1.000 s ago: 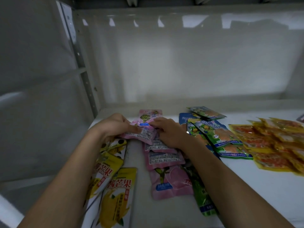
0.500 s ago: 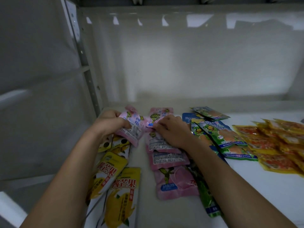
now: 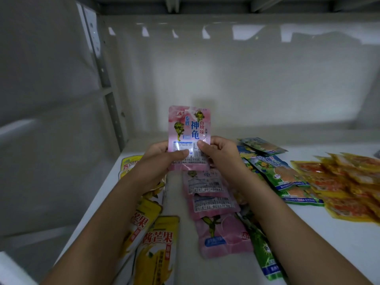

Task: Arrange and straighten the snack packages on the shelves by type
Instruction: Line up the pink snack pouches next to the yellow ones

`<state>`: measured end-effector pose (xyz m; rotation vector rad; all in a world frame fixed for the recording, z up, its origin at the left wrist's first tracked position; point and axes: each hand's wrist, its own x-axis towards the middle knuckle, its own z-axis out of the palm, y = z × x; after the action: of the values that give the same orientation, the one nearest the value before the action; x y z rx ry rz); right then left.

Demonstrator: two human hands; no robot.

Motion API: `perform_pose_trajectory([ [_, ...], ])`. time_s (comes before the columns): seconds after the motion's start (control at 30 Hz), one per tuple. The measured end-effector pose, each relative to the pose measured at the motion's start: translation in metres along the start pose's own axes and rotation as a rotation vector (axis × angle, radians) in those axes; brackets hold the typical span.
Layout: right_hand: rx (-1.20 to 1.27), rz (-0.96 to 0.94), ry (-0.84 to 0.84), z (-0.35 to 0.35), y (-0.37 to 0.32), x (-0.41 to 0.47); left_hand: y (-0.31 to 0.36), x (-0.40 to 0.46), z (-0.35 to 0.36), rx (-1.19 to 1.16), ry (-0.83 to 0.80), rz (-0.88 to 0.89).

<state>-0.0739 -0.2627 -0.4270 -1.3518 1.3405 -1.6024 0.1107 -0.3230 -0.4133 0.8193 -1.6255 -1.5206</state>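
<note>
Step in hand: I hold one pink pkg (image 3: 189, 128) upright above the far end of the pink row (image 3: 213, 204), printed front toward me; left hand (image 3: 162, 159) and right hand (image 3: 218, 155) both pinch its lower edge, thumbs on the front, fingers curled behind; more pink film shows under the thumbs, poss. a 2nd pkg, cannot tell.

Procedure, as I judge it: keep front up, square the pkg to the pink row, lay it flat at the row's far end, overlap even w/ the rest; the row has backs and fronts mixed, so flipping may be needed.

Surroundings, ref. the pink row: yellow mango pkgs (image 3: 156, 249) just left; green pkgs (image 3: 285, 177) right, one tucked along the row's right edge; orange pkgs (image 3: 353, 188) further right; shelf (image 3: 329, 233) white, back wall behind.

Obstruction: the green pkg touching the row may shift when I press down.
</note>
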Motion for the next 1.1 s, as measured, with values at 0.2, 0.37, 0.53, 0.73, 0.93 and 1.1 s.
perform_pose_trajectory([
  [0.2,0.043,0.018,0.011,0.0,-0.007,-0.004,0.002,-0.005,0.001,-0.04,0.005,-0.028],
  [0.37,0.067,0.079,-0.083,0.002,-0.012,-0.008,0.003,-0.009,0.006,-0.1,-0.025,-0.08],
  [0.53,-0.031,0.055,-0.083,0.004,-0.011,-0.009,0.002,-0.007,0.005,-0.085,0.016,-0.091],
  [0.73,-0.069,0.017,-0.015,0.01,-0.011,-0.01,0.003,-0.006,0.005,-0.014,0.031,-0.063],
  [0.93,-0.034,0.116,-0.039,0.007,-0.018,-0.011,0.005,-0.002,0.008,0.037,0.104,0.015],
  [1.1,-0.035,0.106,-0.156,0.004,-0.022,-0.014,0.003,-0.006,0.007,-0.075,0.067,0.026],
])
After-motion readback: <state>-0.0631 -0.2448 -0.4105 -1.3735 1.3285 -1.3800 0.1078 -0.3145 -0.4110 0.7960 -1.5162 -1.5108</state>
